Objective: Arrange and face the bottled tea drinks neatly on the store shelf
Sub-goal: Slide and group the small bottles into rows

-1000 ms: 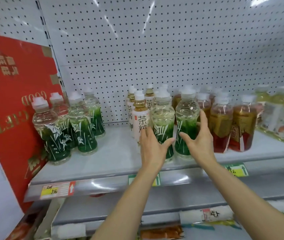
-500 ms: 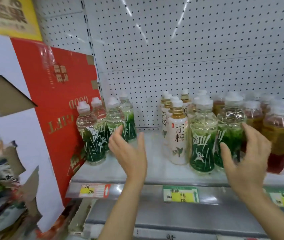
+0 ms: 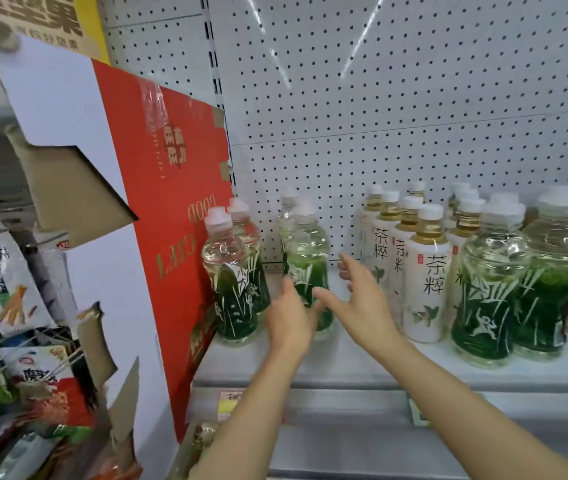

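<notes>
- My two bare forearms reach up from the bottom of the view toward the shelf (image 3: 362, 365), whose front rail carries small price tags (image 3: 232, 403).
- My left hand (image 3: 289, 322) is raised at the near side of a green-label tea bottle (image 3: 306, 268); its fingers are straight and close to the bottle's lower part, but I cannot tell whether they touch it. It holds nothing.
- My right hand (image 3: 362, 303) is just right of that same bottle, fingers spread and relaxed, thumb pointing toward the bottle, gripping nothing.
- That bottle stands upright with another one right behind it.
- To the left, a second pair of green-label bottles (image 3: 230, 282) stands upright against a red cardboard box (image 3: 171, 209) that closes off the shelf's left end.
- To the right of my hands, a row of white-label tea bottles (image 3: 427, 271) runs back toward the wall.
- Further right, two large green-label bottles (image 3: 490, 289) stand at the shelf front, with more bottles behind them.
- Behind everything is a white pegboard wall (image 3: 396, 116).
- At far left, snack packets (image 3: 2, 278) hang on hooks.
</notes>
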### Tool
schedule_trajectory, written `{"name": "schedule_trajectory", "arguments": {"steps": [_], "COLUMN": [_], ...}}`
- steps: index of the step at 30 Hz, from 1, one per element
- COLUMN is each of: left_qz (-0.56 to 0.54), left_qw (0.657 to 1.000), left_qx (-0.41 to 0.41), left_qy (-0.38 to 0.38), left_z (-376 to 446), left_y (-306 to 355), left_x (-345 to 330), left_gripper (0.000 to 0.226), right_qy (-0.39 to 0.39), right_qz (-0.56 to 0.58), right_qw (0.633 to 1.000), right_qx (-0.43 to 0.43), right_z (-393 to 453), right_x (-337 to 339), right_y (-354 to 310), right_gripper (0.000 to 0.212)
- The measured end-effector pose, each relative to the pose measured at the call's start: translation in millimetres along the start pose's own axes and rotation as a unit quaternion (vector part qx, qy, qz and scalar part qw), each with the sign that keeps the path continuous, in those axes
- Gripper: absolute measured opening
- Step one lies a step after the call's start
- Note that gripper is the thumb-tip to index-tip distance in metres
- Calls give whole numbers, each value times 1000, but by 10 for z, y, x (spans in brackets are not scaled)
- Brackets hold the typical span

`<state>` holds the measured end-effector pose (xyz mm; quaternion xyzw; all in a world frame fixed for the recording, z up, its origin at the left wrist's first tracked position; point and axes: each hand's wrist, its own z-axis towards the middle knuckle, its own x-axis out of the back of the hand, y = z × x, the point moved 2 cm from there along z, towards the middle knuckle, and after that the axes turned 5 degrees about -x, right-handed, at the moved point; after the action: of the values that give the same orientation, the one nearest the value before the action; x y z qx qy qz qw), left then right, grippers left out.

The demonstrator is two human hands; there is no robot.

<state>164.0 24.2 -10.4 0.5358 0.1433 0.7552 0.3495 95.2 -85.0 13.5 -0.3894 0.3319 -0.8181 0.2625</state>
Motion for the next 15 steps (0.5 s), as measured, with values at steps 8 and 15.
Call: {"name": "schedule_trajectory", "arguments": {"steps": [8,15], "left_qz": [-87,-115], "left_qw": [988,979], "left_qx": [-123,36], "left_qy": [24,164], "left_z": [-389,-439], "left_y": [-60,-686], "left_x": [58,559], "left_gripper": [77,107], "right_qy": [84,86], "right_qz": [61,61], "right_qw": [991,989], "right_qx": [-85,-107], "right_z": [47,52], "right_x": [-150,-114], "right_y": [121,102], "right_gripper": [49,55]}}
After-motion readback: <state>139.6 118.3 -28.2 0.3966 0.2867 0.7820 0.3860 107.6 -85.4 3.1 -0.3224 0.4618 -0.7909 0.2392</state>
